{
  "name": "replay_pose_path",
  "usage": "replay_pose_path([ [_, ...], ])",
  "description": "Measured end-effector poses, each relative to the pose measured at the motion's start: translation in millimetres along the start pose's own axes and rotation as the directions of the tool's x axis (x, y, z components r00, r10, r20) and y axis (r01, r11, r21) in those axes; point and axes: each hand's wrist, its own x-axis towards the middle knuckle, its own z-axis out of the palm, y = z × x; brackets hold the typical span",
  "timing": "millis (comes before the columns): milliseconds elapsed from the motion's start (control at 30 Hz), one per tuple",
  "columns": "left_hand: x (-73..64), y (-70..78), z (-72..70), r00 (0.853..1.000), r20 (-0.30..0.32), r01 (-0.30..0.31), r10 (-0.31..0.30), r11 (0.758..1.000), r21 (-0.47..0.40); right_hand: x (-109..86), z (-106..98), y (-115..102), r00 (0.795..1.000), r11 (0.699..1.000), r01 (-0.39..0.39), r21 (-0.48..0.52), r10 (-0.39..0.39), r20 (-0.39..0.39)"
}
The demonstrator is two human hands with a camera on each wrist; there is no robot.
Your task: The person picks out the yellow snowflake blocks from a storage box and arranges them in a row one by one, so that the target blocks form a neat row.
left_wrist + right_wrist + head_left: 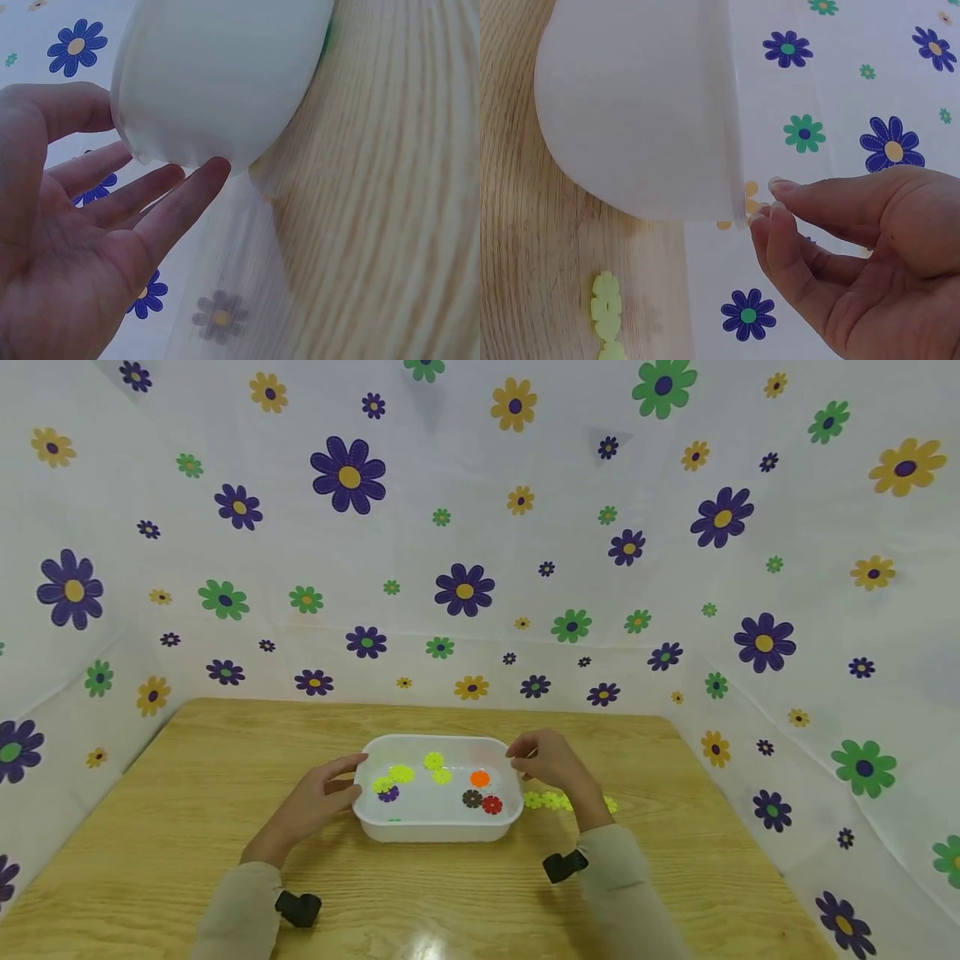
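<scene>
A white plastic tub (435,832) sits on the wooden table. In it lie several snowflake-shaped building discs: yellow (433,761), purple (388,793), orange (480,779), brown (472,798) and red (492,805). My left hand (318,797) touches the tub's left end with extended fingers; in the left wrist view its fingertips (219,166) rest against the outer wall. At the right end is my right hand (551,764), its fingers loosely bent beside the rim. The right wrist view shows thumb and fingertips close together just off the rim corner, with nothing between them.
On the table (420,893), right of the tub, lies a row of joined yellow discs (551,800), partly hidden behind my right wrist. A white flower-printed cloth (420,543) hangs around the back and sides. A black wrist camera (298,909) sits on my left sleeve.
</scene>
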Motion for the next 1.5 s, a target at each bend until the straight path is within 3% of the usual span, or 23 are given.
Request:
replay_pose_path([
  [500, 0.6, -3.3, -1.5, 1.000, 0.006, 0.000, 0.000, 1.000, -0.024, 15.7, 34.9, -19.6, 0.995, 0.999, 0.037, 0.015, -0.038, 0.091],
  [700, 0.2, -4.5, -1.3, 1.000, 0.006, -0.002, 0.003, 0.999, -0.032, 27.6, 57.2, -26.1, 0.989, 0.995, 0.077, -0.055, -0.069, 0.134],
  [1167, 0.1, -1.3, -1.3, 1.000, 0.009, -0.001, 0.002, 0.999, -0.033, 39.7, 92.0, -38.1, 0.991, 0.982, 0.079, -0.170, -0.059, 0.118],
  [1500, 0.5, -3.1, -1.4, 1.000, 0.011, -0.003, 0.003, 0.999, -0.048, 43.6, 99.2, -38.8, 0.991, 0.977, 0.081, -0.198, -0.058, 0.120],
])
